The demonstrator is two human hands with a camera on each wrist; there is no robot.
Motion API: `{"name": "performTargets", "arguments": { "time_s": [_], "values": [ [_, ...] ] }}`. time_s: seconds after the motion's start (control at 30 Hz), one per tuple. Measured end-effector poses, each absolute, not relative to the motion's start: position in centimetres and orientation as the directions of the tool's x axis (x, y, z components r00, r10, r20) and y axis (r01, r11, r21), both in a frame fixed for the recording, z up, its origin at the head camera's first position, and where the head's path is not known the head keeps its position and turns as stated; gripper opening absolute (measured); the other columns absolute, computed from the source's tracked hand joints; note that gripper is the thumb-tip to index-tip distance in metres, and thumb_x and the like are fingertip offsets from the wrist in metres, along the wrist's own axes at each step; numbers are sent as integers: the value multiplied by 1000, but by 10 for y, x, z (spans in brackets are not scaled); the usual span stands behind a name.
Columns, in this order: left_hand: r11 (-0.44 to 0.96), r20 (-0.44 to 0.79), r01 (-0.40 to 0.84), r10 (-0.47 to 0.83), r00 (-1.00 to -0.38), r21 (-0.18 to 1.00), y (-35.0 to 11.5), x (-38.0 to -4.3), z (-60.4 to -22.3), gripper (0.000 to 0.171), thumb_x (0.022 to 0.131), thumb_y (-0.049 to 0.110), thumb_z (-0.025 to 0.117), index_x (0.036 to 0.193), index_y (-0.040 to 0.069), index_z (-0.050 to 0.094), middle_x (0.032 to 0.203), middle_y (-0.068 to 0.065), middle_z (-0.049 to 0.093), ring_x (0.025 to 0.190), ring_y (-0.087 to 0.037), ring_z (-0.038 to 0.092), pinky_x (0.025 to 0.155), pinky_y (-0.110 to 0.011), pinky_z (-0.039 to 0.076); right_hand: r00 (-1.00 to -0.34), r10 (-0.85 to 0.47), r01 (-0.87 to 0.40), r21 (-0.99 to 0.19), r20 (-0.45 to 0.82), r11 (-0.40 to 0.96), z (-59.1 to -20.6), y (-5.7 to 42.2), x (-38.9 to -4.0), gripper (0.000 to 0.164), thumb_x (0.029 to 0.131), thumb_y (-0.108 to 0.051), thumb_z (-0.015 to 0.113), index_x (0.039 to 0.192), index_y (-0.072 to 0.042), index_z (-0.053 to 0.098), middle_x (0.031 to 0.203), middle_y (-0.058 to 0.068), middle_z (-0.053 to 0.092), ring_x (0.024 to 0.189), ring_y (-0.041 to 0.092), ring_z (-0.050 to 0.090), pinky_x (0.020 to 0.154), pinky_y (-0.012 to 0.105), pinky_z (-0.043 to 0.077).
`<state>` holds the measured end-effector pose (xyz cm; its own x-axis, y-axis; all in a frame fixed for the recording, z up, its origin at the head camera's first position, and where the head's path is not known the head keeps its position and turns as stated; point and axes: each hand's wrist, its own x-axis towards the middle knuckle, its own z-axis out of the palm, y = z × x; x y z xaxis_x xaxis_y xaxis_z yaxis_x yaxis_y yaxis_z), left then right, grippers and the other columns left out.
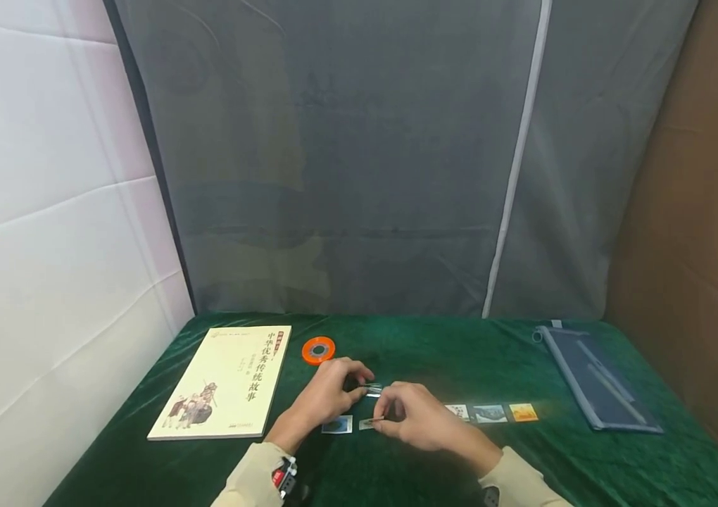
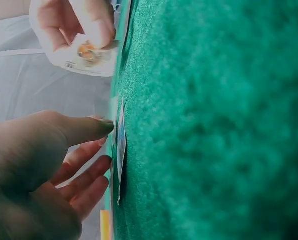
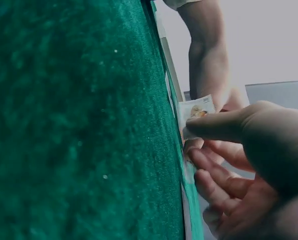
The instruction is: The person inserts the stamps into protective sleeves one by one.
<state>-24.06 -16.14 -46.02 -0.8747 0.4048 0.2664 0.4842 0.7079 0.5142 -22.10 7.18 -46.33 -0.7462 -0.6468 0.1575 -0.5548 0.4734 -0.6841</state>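
My right hand (image 1: 419, 417) pinches a small postage stamp (image 2: 91, 59) between thumb and fingers, just above the cloth. The stamp is pale with an orange picture and notched edges. My left hand (image 1: 331, 389) lies low over the cloth, its fingers loosely bent, by a small shiny clear piece (image 1: 374, 389); whether it touches this piece is hard to tell. A dark blue stamp (image 1: 337, 424) lies flat just below the left hand. To the right of the right hand, three stamps lie in a row: a whitish one (image 1: 458, 412), a grey-blue one (image 1: 490, 414) and an orange one (image 1: 524, 412).
A green velvety cloth (image 1: 587, 465) covers the table. At the left lies a cream book (image 1: 226, 380), with an orange ring-shaped disc (image 1: 318, 350) to its right. A zipped see-through pouch (image 1: 600, 380) with slim items lies at the right. Fabric walls surround the table's back and sides.
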Motion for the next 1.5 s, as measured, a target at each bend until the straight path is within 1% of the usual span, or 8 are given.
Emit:
{"name": "performTargets", "arguments": {
  "time_s": [0.23, 0.33, 0.5, 0.7, 0.83, 1.0, 1.33, 1.5],
  "values": [
    [639, 260, 491, 426, -867, 592, -156, -241, -459, 6, 101, 19, 79, 104, 20, 83, 101, 11, 77, 98, -9, 72, 90, -36, 61, -773, -618, -457, -801, 143, 387, -459, 93, -216, 10, 102, -36, 77, 102, -26, 74, 86, -7, 70, 75, 5, 62, 67, 26, 52],
    [558, 214, 452, 440, -872, 696, -152, -238, -455, 6, 104, 22, 74, 108, 20, 79, 103, 8, 79, 97, -10, 74, 87, -34, 61, -794, -585, -425, -837, 164, 344, -456, 105, -215, 11, 103, -33, 75, 107, -22, 75, 95, -3, 75, 84, 9, 70, 72, 29, 56],
    [433, 177, 407, 479, -860, 804, -142, -230, -448, 9, 105, 26, 73, 111, 19, 75, 101, 5, 82, 92, -10, 77, 82, -30, 61, -838, -503, -397, -869, 211, 296, -456, 125, -217, 12, 105, -26, 74, 113, -18, 75, 95, 7, 75, 76, 17, 70, 64, 30, 56],
    [430, 216, 414, 437, -873, 802, -137, -225, -444, 10, 101, 34, 79, 108, 27, 80, 95, 12, 82, 89, -8, 77, 80, -28, 59, -877, -427, -363, -888, 222, 284, -458, 134, -223, 18, 107, -30, 71, 114, -15, 76, 106, 14, 79, 88, 25, 74, 69, 30, 57],
    [426, 225, 409, 419, -880, 807, -137, -225, -442, 16, 101, 37, 78, 110, 24, 83, 97, 13, 82, 89, -11, 78, 79, -27, 59, -905, -367, -329, -903, 217, 277, -457, 136, -225, 19, 107, -34, 71, 113, -17, 77, 113, 7, 81, 100, 24, 77, 83, 32, 59],
    [425, 220, 400, 412, -884, 812, -137, -227, -442, 18, 102, 39, 77, 111, 24, 83, 99, 13, 83, 90, -8, 78, 81, -27, 59, -913, -344, -315, -916, 220, 250, -457, 135, -225, 17, 106, -33, 72, 110, -18, 77, 112, 4, 82, 103, 25, 78, 88, 33, 59],
    [390, 189, 366, 422, -886, 845, -137, -229, -447, 20, 102, 39, 77, 111, 22, 84, 97, 10, 85, 94, -15, 81, 82, -28, 58, -891, -334, -379, -908, 307, 177, -458, 134, -226, 12, 107, -27, 72, 111, -18, 77, 109, 13, 80, 101, 41, 77, 87, 32, 60],
    [367, 181, 354, 428, -885, 860, -137, -229, -447, 18, 103, 38, 76, 109, 23, 83, 97, 7, 85, 95, -14, 81, 84, -28, 58, -888, -350, -376, -909, 298, 179, -457, 136, -225, 12, 107, -29, 72, 109, -19, 77, 112, 7, 81, 101, 38, 78, 82, 33, 61]
  ]
}}
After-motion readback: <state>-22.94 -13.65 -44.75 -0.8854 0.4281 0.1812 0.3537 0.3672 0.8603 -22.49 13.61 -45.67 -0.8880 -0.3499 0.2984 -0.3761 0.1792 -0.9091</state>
